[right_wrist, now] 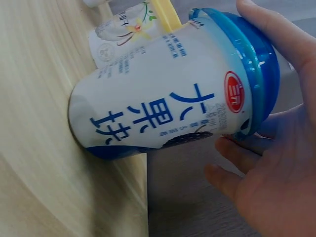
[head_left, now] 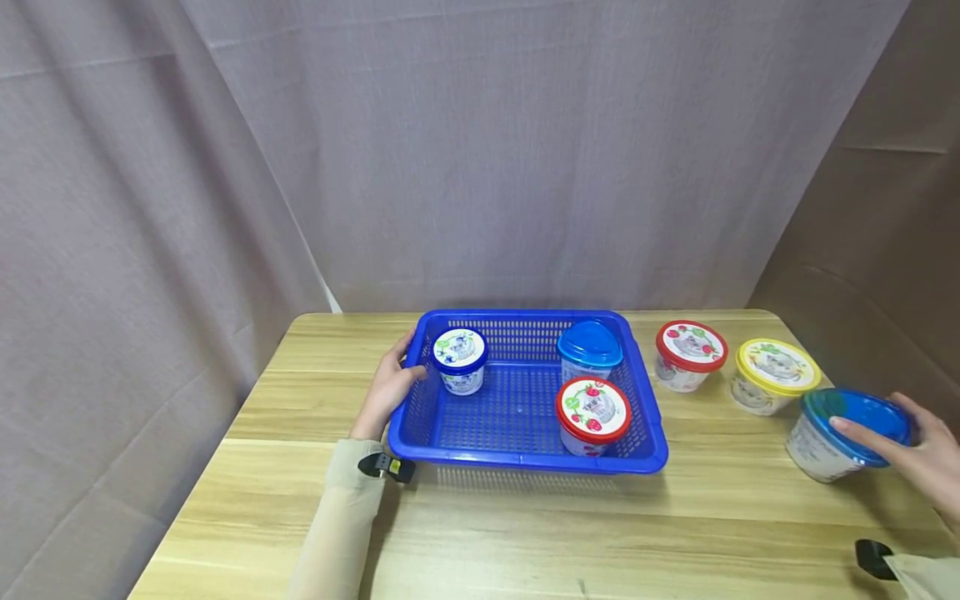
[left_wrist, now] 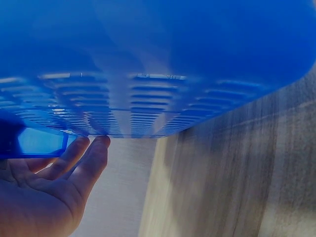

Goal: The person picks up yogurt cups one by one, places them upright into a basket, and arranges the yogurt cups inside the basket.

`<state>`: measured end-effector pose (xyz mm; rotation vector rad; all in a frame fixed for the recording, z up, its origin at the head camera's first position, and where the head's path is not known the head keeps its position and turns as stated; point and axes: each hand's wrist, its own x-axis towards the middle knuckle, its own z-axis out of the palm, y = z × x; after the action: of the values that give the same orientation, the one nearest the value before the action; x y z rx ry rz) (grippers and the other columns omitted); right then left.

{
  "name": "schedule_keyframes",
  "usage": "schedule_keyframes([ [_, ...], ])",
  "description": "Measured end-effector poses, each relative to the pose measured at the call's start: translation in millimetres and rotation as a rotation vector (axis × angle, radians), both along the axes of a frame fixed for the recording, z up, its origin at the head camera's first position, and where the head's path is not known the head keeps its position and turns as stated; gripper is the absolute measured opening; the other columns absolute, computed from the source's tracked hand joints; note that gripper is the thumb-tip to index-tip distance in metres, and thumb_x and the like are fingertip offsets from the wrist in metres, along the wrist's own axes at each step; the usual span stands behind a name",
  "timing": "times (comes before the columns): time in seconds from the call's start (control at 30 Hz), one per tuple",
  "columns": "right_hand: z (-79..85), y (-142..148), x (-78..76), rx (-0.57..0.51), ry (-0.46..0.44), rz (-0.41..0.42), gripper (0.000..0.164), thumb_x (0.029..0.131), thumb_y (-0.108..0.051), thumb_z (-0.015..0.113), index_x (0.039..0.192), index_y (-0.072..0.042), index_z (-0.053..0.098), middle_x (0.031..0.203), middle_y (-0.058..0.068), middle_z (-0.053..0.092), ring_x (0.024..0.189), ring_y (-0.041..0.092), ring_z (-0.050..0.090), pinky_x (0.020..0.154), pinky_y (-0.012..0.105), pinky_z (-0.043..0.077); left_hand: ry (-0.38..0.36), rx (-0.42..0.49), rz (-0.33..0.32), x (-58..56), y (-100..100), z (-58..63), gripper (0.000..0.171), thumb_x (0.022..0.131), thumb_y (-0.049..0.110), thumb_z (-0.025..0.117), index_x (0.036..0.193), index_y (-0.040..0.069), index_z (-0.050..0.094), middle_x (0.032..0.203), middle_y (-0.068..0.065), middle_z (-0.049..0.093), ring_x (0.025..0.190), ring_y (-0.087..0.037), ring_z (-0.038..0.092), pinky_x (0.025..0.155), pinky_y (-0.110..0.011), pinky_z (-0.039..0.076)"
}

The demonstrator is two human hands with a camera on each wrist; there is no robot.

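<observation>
My left hand (head_left: 390, 385) grips the left rim of a blue plastic basket (head_left: 517, 457), its thumb over the rim. In the left wrist view, fingers (left_wrist: 93, 157) touch the outside of the slotted wall. At the far right, my right hand (head_left: 924, 450) holds a white yogurt tub (head_left: 819, 446) with a blue lid, thumb across the lid and fingers round the other side. The right wrist view has the printed side of this tub (right_wrist: 158, 98), its base at the tabletop. Inside the basket are a dark-blue-rimmed tub (head_left: 461, 360), a light-blue-lidded tub (head_left: 589, 348) and a red-rimmed tub (head_left: 593, 414).
Between the basket and my right hand, a red-rimmed tub (head_left: 691, 354) and a yellow-rimmed tub (head_left: 776, 375) stand on the wooden table (head_left: 525, 533). The yellow-rimmed one is close beside the held tub. Grey curtain (head_left: 525, 167) hangs behind the table and along its sides.
</observation>
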<state>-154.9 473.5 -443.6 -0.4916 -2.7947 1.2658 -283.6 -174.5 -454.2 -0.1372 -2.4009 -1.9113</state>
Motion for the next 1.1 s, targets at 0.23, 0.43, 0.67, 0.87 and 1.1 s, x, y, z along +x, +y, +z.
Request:
schedule_keyframes([
  [0.23,0.5,-9,2.0,-0.044,-0.068,-0.029,0.107,0.098,-0.052,0.053,0.152,0.0,-0.024,0.151,0.045,-0.018,0.133,0.072,0.001,0.102,0.081,0.012,-0.001,-0.005,0.006,-3.0,-1,-4.6,0.087,0.076,-0.006,0.06,0.157,0.002,0.031,0.154,-0.023,0.04,0.126,-0.037,0.051,0.104,-0.049,0.043],
  [0.43,-0.3,-12,2.3,-0.051,-0.054,-0.014,0.108,0.098,-0.051,0.052,0.151,0.0,-0.026,0.149,0.047,-0.018,0.131,0.073,0.003,0.101,0.081,0.013,-0.002,-0.009,0.009,-2.9,-1,-5.1,0.087,0.075,-0.006,0.06,0.157,0.002,0.031,0.154,-0.023,0.041,0.126,-0.036,0.051,0.104,-0.048,0.043],
  [0.67,0.5,-16,2.1,-0.042,-0.011,-0.01,0.106,0.099,-0.048,0.053,0.152,0.0,-0.024,0.15,0.048,-0.015,0.132,0.073,0.004,0.103,0.08,0.012,0.0,-0.002,0.004,-2.5,-1,-4.7,0.086,0.076,-0.006,0.06,0.157,0.003,0.031,0.154,-0.023,0.041,0.127,-0.037,0.051,0.104,-0.049,0.043],
  [0.87,-1.4,-17,1.9,-0.053,-0.047,-0.031,0.106,0.098,-0.049,0.053,0.152,0.0,-0.024,0.151,0.046,-0.015,0.132,0.072,0.005,0.101,0.081,0.015,0.002,-0.002,0.007,-2.5,-1,-4.4,0.087,0.075,-0.006,0.06,0.157,0.002,0.031,0.153,-0.024,0.042,0.126,-0.036,0.051,0.103,-0.048,0.044],
  [1.1,-4.8,-17,-0.6,-0.054,-0.052,-0.063,0.107,0.098,-0.05,0.054,0.153,0.001,-0.022,0.152,0.046,-0.014,0.131,0.072,0.008,0.099,0.082,0.019,0.006,-0.011,0.009,-2.8,-1,-4.7,0.087,0.075,-0.006,0.06,0.157,0.0,0.03,0.152,-0.025,0.042,0.129,-0.04,0.051,0.103,-0.049,0.044],
])
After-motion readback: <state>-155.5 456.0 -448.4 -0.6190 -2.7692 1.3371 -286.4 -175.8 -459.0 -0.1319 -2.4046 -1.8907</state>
